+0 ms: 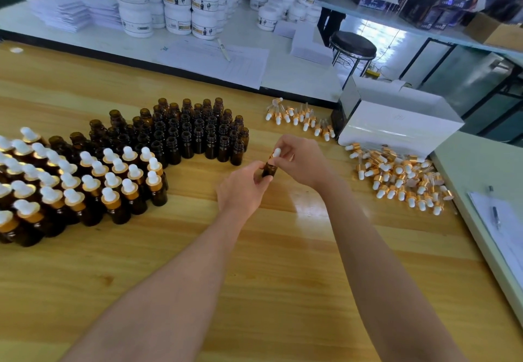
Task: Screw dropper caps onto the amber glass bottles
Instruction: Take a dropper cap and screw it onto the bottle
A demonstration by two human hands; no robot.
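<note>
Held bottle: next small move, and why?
Likely twist the dropper cap tight with the right hand while the left hand steadies the amber bottle. The cap sits on the neck, pinched by that hand; how tight it is cannot be told.

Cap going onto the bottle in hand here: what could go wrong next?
The right hand pinches the white-bulbed gold dropper cap while the left hand grips the small amber glass bottle; a tilted start might cross-thread. The uncapped amber glass bottles stand packed just beyond; a slip could topple some.
</note>
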